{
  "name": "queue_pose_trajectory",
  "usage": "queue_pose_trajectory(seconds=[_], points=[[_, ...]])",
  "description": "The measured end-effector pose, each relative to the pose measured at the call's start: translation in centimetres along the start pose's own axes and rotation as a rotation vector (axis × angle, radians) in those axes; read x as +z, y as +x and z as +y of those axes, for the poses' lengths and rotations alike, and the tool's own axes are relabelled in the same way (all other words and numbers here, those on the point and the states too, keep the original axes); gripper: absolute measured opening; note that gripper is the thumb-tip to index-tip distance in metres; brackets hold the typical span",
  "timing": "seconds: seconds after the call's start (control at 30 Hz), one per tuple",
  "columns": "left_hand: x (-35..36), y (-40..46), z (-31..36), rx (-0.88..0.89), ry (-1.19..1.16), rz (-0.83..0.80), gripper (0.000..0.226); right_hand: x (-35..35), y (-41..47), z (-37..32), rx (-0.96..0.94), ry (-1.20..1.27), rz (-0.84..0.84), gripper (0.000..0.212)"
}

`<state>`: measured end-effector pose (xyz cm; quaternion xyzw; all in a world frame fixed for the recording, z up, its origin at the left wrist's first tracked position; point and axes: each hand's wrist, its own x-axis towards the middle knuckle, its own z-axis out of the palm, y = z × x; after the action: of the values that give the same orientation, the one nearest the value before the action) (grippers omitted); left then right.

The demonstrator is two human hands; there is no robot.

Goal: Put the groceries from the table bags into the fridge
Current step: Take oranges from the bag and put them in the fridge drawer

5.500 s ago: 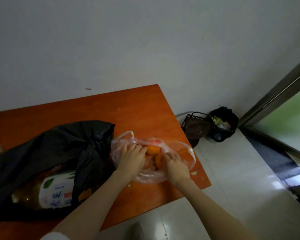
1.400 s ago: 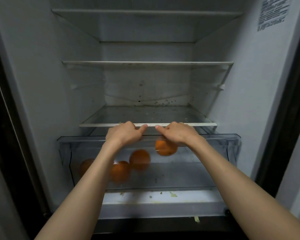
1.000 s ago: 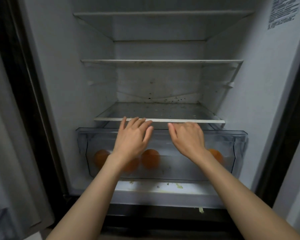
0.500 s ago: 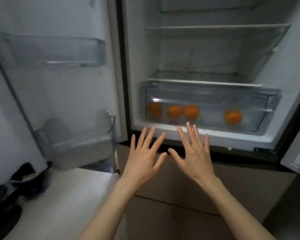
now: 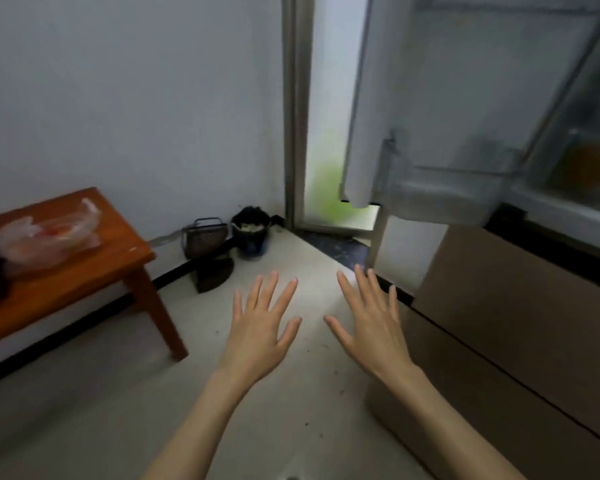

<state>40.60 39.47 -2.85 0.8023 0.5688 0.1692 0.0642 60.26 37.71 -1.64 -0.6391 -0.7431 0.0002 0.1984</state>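
Both the left hand (image 5: 257, 336) and the right hand (image 5: 373, 329) are spread flat with straight fingers, holding nothing, over the floor at lower centre. A clear bag (image 5: 45, 239) lies on the table (image 5: 94, 271) at left; the fridge (image 5: 568, 150) stands open at upper right, something orange blurred inside.

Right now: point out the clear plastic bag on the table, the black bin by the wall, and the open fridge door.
clear plastic bag (image 5: 45, 239), head view, crumpled middle
black bin (image 5: 252, 226), head view, front wall
white open fridge door (image 5: 426, 91), head view, inner panel
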Motion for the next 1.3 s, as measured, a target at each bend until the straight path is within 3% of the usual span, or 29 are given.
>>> queue_pose_trajectory(seconds=[0.4,0.53,0.87,1.0,1.13,1.3], points=[[-7.5,-3.5,-23.3,-0.617,0.086,0.037,0.059,13.8,16.0,-21.3,-0.424,0.144,-0.189,0.076],[-10.2,-2.3,-29.6,-0.714,0.081,0.083,0.059,15.6,21.9,-27.1,-0.536,0.169,-0.209,0.073],[-13.1,3.0,-44.2,-0.732,-0.077,0.183,0.052,21.6,32.2,-37.4,-0.643,0.29,-0.28,0.063],[-13.7,6.3,-52.5,-0.678,-0.11,0.174,0.047,26.2,37.3,-42.8,-0.664,0.412,-0.195,0.054],[-15.5,11.4,-59.8,-0.572,-0.138,0.147,0.04,30.5,41.8,-48.8,-0.502,0.535,-0.133,0.032],[-15.3,15.5,-66.6,-0.427,-0.055,0.047,0.031,34.7,45.6,-52.4,-0.454,0.5,-0.169,0.037]])
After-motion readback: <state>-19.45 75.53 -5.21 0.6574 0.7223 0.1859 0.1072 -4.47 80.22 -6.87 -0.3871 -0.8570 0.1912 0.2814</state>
